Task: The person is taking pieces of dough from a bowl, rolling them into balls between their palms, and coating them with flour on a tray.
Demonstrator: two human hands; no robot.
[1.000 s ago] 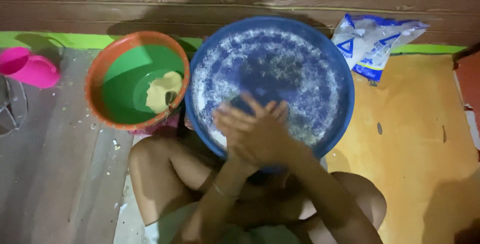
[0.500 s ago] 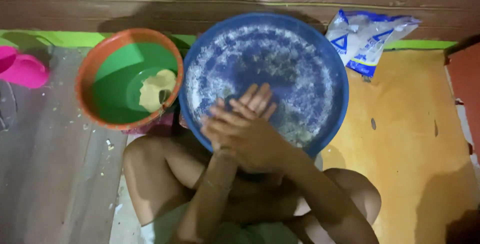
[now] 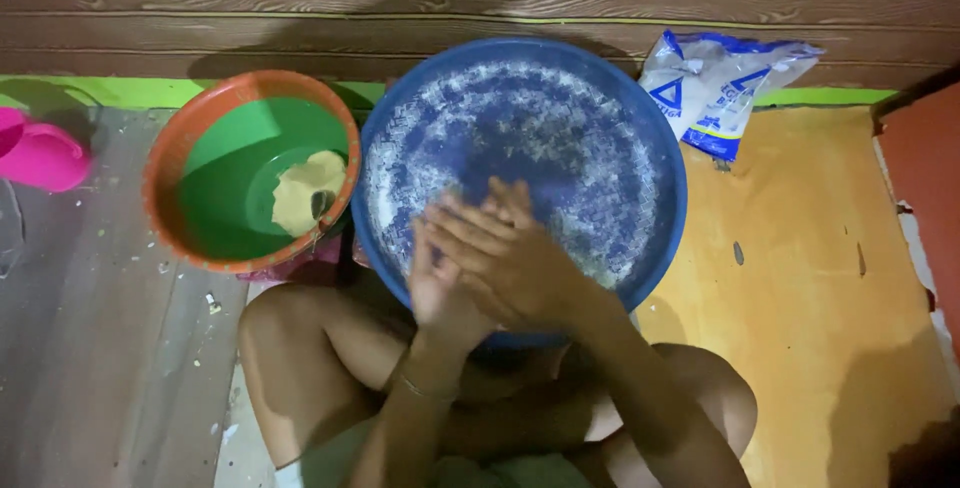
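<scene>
Both hands are pressed together palm to palm, holding nothing: the left hand (image 3: 437, 283) under the right hand (image 3: 515, 258), over the near rim of a wide round blue plastic basin (image 3: 610, 138) dusted with white grains, beside an orange-rimmed green bowl (image 3: 215, 163) on the floor

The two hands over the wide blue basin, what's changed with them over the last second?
The right hand lies across the left hand, palms pressed together above the near rim of the flour-dusted blue basin; they have only slid slightly against each other, nothing picked up or released. The orange-rimmed green bowl and plastic bag stayed put.
</scene>
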